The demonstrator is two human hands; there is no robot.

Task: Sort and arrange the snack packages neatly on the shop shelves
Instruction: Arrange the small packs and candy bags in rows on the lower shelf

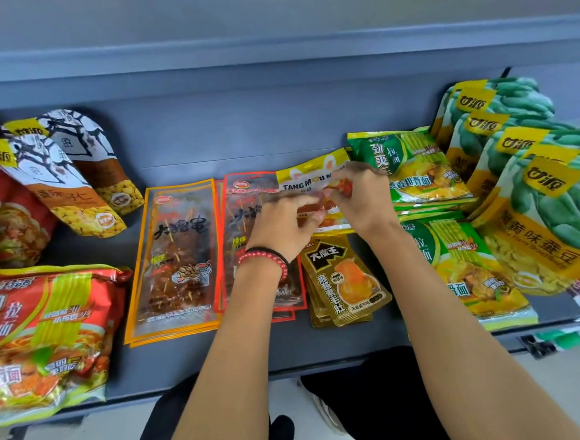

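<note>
On the grey shelf [275, 124], both my hands hold a yellow-topped clear packet marked TANG MOU [308, 180] near the shelf's middle. My left hand [282, 225], with a red bead bracelet on the wrist, pinches its lower left part. Its right side is pinched by my right hand [361, 197]. The packet lies over a red-edged skewer packet stack [242, 202]. An orange-edged skewer packet stack [178, 258] lies to the left, and gold sachets [344, 281] lie just below my hands.
Green noodle packs [412, 166] and green-and-yellow bean bags [538, 202] fill the right. Red noodle packs [42, 333] and white-brown nut bags [59, 177] sit at the left. The shelf's front edge [292, 367] runs above my knees.
</note>
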